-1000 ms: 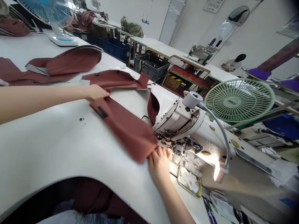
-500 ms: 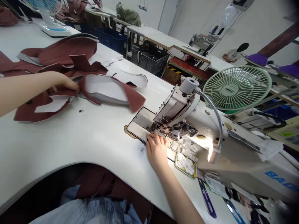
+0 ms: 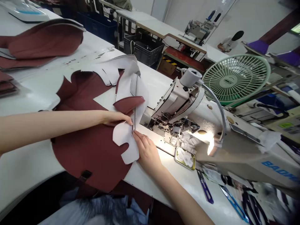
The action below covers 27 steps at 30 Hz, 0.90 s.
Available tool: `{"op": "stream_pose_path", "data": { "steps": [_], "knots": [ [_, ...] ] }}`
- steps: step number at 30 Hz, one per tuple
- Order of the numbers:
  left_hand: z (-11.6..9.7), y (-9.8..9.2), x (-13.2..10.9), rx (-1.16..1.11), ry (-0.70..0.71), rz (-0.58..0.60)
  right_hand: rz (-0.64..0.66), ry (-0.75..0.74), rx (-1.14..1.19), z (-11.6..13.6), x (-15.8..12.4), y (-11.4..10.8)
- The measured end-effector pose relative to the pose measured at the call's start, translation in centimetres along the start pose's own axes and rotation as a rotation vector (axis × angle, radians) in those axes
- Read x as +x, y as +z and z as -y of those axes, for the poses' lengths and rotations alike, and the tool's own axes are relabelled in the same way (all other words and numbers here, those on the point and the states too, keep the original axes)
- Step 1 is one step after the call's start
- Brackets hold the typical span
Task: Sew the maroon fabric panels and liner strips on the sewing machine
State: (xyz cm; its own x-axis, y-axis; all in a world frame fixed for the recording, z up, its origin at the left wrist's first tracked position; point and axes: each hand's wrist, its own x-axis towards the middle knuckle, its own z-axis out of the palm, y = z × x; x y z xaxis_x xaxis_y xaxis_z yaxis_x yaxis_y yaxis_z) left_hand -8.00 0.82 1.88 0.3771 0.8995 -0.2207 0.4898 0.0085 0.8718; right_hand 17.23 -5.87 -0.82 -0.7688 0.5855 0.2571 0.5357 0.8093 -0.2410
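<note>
A large cut piece of maroon fabric [image 3: 93, 156] with a white backing lies over the table's front edge, its upper part folded to show white. My left hand [image 3: 116, 118] reaches across it, with fingers closed on the fabric beside a narrow seam strip. My right hand [image 3: 148, 151] grips the same piece from the right, its fingertips at the lower end of that strip, close to the other hand's. A white flap [image 3: 124, 137] with a notch lies just below the fingertips. The sewing machine's needle area [image 3: 170, 125] is right of the fabric, apart from it.
A small tray of white bits [image 3: 185, 157] sits beside the machine. Purple thread snips [image 3: 205, 187] and blue snips [image 3: 234, 204] lie at lower right. A green fan [image 3: 235, 79] stands behind the machine. More maroon pieces [image 3: 47, 42] lie at the upper left.
My left hand has brought a maroon piece from the left pile to the right, beside the machine. My right hand has left the machine plate and moved left onto the fabric.
</note>
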Motion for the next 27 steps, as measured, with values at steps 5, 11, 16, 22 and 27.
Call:
{"op": "stream_pose_path", "data": {
  "steps": [5,11,16,22,27],
  "knots": [
    [-1.0,1.0,2.0,-0.328,-0.198,-0.015,-0.109,0.012,-0.125,-0.7,-0.4,0.4],
    [-3.3,1.7,2.3,0.159,0.117,-0.106,-0.082,-0.048,-0.269,-1.4,-0.6,0.7],
    [-2.1,4.4,3.8,0.669,0.179,-0.216,-0.042,0.012,-0.272,-1.5,-1.0,0.7],
    [-0.6,4.5,3.3,1.004,0.445,-0.379,-0.066,0.009,-0.202,-1.9,-0.3,1.1],
    [0.2,3.8,1.6,1.111,0.487,-0.579,-0.005,-0.023,-0.208,-2.0,0.8,1.2]
  ]
}}
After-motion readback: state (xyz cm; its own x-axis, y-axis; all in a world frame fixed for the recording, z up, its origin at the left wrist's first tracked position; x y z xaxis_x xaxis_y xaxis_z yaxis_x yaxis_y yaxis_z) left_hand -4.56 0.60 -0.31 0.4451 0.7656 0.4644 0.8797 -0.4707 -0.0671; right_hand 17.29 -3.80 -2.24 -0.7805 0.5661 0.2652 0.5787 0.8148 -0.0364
